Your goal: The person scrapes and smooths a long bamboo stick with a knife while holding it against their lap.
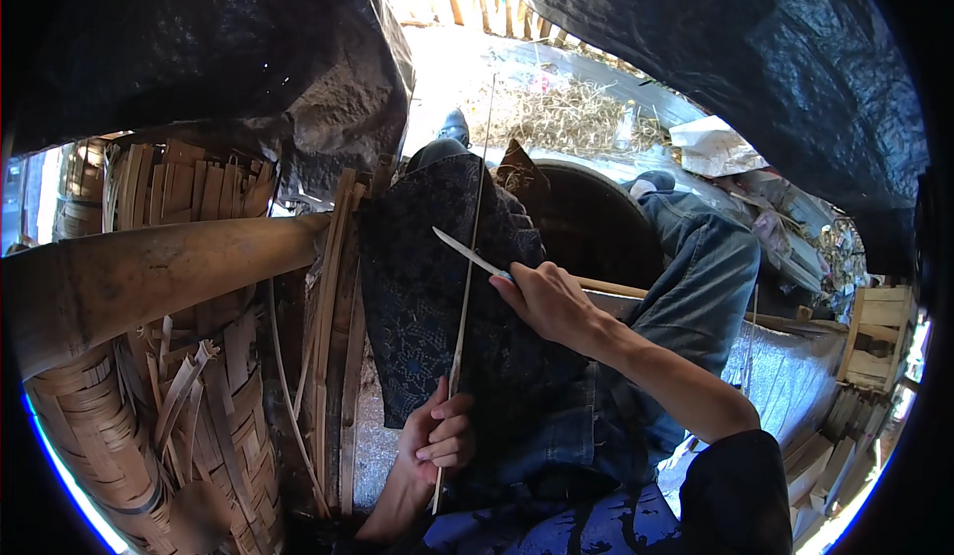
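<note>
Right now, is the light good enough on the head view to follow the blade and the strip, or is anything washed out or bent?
Head view: knife and thin strip sharp in shade; sunlit ground behind is blown out; edges bend at the rim.

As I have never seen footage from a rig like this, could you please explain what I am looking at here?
This is one picture from a wide camera worn on a person's head, looking down, so edges bend near the rim. No machine: two bare hands. The left hand grips a long thin bamboo strip low down. The right hand holds a knife whose blade lies across the strip. A dark patterned cloth covers the person's knee under the work. On the left are a thick bamboo pole and woven baskets.
</note>
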`<action>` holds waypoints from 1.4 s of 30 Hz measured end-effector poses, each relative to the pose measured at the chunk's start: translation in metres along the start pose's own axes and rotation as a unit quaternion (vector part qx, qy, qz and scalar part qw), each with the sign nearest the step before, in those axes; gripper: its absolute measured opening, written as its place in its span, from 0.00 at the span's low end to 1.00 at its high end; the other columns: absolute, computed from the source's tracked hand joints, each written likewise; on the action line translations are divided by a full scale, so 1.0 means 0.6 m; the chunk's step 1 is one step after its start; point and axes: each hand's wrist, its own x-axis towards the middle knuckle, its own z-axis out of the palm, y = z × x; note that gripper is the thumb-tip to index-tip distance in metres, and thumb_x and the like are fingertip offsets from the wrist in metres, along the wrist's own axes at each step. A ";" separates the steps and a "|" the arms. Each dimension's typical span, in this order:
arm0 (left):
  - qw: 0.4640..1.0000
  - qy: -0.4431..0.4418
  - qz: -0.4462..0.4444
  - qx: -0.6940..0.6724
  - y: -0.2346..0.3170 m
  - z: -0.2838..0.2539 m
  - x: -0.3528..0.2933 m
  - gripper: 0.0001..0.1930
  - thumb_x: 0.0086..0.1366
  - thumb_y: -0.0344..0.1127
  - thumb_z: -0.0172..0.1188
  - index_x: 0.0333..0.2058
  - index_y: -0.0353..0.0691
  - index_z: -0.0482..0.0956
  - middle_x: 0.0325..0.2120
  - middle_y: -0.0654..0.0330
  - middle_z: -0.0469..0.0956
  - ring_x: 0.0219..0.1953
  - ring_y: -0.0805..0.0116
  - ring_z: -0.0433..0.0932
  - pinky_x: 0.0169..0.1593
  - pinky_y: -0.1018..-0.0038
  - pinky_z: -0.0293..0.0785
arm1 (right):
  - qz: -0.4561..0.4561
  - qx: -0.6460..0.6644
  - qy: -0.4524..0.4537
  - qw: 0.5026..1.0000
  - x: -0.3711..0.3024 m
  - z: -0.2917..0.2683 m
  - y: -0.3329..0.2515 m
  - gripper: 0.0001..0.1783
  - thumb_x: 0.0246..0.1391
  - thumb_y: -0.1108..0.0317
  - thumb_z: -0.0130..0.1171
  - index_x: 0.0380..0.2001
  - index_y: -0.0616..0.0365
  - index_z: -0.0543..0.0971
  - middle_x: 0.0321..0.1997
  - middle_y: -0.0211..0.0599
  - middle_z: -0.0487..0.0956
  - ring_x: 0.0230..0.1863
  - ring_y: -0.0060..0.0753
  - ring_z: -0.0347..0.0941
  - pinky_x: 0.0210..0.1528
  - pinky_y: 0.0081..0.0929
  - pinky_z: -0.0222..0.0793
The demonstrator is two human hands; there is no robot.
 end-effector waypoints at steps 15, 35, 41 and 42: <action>0.997 -0.014 -0.022 -0.071 -0.053 -0.040 -0.103 0.22 0.70 0.54 0.38 0.22 0.46 0.61 0.08 0.71 0.52 0.05 0.82 0.53 0.09 0.84 0.48 | -0.033 0.013 0.049 0.998 0.088 0.004 0.078 0.20 0.63 0.61 0.47 0.20 0.63 0.71 0.17 0.55 0.69 0.23 0.60 0.67 0.26 0.47 0.61; 0.991 0.136 0.010 0.006 -0.087 -0.028 -0.214 0.09 0.63 0.36 0.55 0.26 0.45 0.66 0.15 0.66 0.60 0.10 0.73 0.55 0.14 0.75 0.50 | 0.223 -0.003 -0.002 0.975 0.316 -0.041 0.259 0.35 0.66 0.46 0.26 0.23 0.62 0.73 0.19 0.45 0.72 0.23 0.38 0.70 0.32 0.40 0.72; 0.848 0.360 0.093 0.377 -0.057 0.033 -0.067 0.22 0.70 0.55 0.38 0.23 0.46 0.61 0.11 0.72 0.53 0.10 0.80 0.53 0.15 0.80 0.51 | 0.103 0.097 0.119 0.983 0.165 -0.072 0.188 0.34 0.66 0.44 0.28 0.16 0.60 0.62 0.10 0.31 0.54 0.14 0.29 0.50 0.21 0.35 0.53; 0.823 0.354 0.092 0.436 -0.044 0.024 -0.055 0.22 0.69 0.56 0.38 0.23 0.46 0.61 0.13 0.72 0.53 0.12 0.80 0.52 0.17 0.79 0.51 | 0.077 0.110 0.100 0.986 0.123 -0.076 0.149 0.34 0.66 0.44 0.31 0.17 0.63 0.63 0.10 0.35 0.52 0.14 0.32 0.49 0.21 0.39 0.53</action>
